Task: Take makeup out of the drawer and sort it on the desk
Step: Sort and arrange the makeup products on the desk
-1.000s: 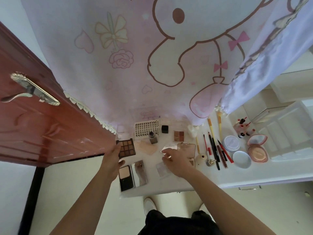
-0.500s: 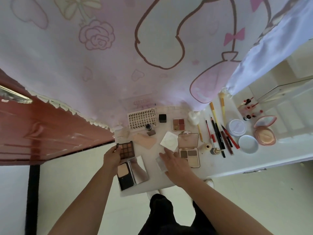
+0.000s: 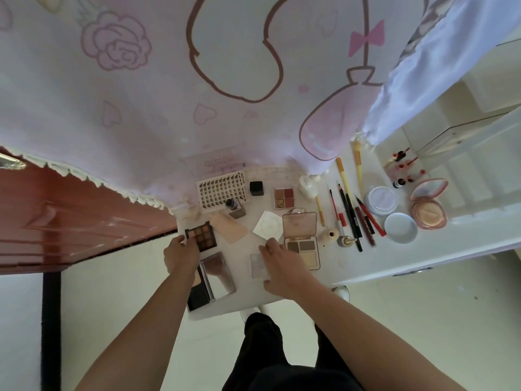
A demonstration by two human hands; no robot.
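My left hand [image 3: 181,253] grips the left corner of a brown eyeshadow palette [image 3: 203,236] at the white desk's [image 3: 355,268] left end. Just below it an open powder compact [image 3: 217,275] with a mirror lies flat. My right hand [image 3: 283,265] rests with relaxed fingers on a small clear case [image 3: 258,266], its fingertips beside an open beige contour palette [image 3: 303,244]. A white square sheet [image 3: 267,227] and a beige puff [image 3: 228,227] lie above the hands.
Further back sit a lash tray [image 3: 221,191], black cube [image 3: 256,188], small bottle [image 3: 234,208] and four-pan blush [image 3: 284,198]. Pencils and brushes [image 3: 351,213], round white jars [image 3: 400,228] and a pink compact [image 3: 428,211] lie right. A pink curtain [image 3: 197,94] hangs behind, a red-brown door [image 3: 70,218] left.
My right hand left the white square sheet and came down and left onto the clear case. My left hand stays at the brown palette. The view has tilted down towards the desk.
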